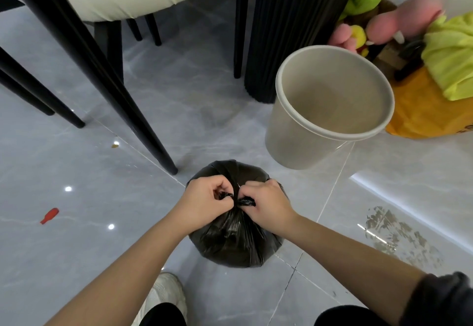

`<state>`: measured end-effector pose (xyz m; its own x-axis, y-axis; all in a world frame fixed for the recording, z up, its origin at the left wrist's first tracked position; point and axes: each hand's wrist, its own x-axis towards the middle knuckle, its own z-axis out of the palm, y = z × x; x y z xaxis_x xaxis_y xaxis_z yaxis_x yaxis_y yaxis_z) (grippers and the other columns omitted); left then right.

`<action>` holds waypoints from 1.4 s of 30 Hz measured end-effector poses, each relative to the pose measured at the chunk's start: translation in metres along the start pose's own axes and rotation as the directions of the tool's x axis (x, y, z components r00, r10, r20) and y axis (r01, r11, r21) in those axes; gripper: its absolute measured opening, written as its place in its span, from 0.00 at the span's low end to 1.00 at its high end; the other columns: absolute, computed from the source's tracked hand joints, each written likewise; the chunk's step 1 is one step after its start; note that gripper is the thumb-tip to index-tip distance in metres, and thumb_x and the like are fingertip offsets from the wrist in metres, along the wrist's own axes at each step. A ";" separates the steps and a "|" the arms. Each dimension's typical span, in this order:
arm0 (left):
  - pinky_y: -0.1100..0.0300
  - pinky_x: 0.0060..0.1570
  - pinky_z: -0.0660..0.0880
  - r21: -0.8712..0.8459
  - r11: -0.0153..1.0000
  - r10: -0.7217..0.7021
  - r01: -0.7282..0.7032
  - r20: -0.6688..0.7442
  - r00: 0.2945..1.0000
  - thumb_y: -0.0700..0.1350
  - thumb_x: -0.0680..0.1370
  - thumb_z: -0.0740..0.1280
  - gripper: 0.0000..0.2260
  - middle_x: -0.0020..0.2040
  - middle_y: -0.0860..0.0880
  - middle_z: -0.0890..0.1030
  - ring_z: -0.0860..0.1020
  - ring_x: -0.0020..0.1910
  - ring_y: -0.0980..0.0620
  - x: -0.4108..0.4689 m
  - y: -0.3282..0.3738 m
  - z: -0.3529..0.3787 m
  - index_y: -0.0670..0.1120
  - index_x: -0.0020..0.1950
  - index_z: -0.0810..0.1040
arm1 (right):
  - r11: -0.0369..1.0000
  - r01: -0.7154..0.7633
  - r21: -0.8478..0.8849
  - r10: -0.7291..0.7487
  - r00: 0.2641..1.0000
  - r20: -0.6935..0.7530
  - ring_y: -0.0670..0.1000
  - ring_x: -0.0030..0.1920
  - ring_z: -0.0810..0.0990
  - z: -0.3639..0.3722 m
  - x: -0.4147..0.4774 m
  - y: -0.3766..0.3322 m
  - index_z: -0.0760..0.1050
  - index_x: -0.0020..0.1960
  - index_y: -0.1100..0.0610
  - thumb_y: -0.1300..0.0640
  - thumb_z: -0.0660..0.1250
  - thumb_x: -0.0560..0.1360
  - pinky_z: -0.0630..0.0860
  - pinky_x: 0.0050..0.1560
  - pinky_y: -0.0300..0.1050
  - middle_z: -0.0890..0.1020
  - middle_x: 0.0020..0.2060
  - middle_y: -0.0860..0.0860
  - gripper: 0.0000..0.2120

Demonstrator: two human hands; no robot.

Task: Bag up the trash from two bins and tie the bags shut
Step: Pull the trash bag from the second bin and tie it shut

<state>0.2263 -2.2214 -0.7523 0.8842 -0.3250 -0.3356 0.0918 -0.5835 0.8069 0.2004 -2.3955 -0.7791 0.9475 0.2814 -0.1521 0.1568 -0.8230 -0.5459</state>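
A full black trash bag (235,243) sits on the grey tiled floor right in front of me. My left hand (204,200) and my right hand (266,203) are both on its top, each pinching a twisted end of the bag's neck, pulled to opposite sides over the knot. Behind and to the right stands a beige round bin (302,144), with no liner and nothing inside it. Only this one bin is in view.
Black chair legs (143,121) and a cream seat stand to the left. A black fluted column (289,31) rises behind the bin. Plush toys (399,21) and an orange bag (422,116) lie at the right. A small red object (50,215) rests on the floor at left. My white shoe (163,297) is below.
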 end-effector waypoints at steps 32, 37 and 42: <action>0.82 0.41 0.65 -0.033 0.971 -0.241 0.239 -0.133 0.961 0.39 0.71 0.73 0.06 0.39 0.53 0.82 0.77 0.38 0.59 -0.247 0.289 -0.292 0.50 0.42 0.80 | 0.973 -0.003 0.231 -0.038 0.985 0.170 0.49 0.46 0.79 -0.291 -0.058 -0.356 0.82 0.52 0.52 0.53 0.69 0.71 0.74 0.53 0.53 0.75 0.39 0.43 0.10; 0.63 0.44 0.76 -0.124 0.956 -0.279 0.266 -0.105 0.954 0.41 0.70 0.74 0.06 0.38 0.52 0.82 0.79 0.37 0.52 -0.276 0.283 -0.365 0.50 0.44 0.82 | 0.980 -0.030 0.195 -0.012 0.977 0.211 0.49 0.46 0.78 -0.309 -0.043 -0.431 0.83 0.52 0.52 0.54 0.69 0.72 0.74 0.54 0.54 0.77 0.39 0.46 0.09; 0.68 0.41 0.74 -0.144 0.963 -0.244 0.227 -0.111 0.963 0.45 0.69 0.76 0.09 0.42 0.53 0.82 0.76 0.35 0.58 -0.302 0.259 -0.446 0.53 0.46 0.80 | 0.990 0.007 0.142 -0.035 0.979 0.199 0.49 0.45 0.78 -0.312 -0.011 -0.509 0.83 0.52 0.54 0.55 0.70 0.72 0.72 0.49 0.43 0.73 0.38 0.43 0.10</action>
<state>0.1871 -1.9423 -0.2249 0.8805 -0.0882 -0.4658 0.3548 -0.5290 0.7709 0.1967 -2.1334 -0.2421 0.8671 0.4026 -0.2935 0.1220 -0.7428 -0.6583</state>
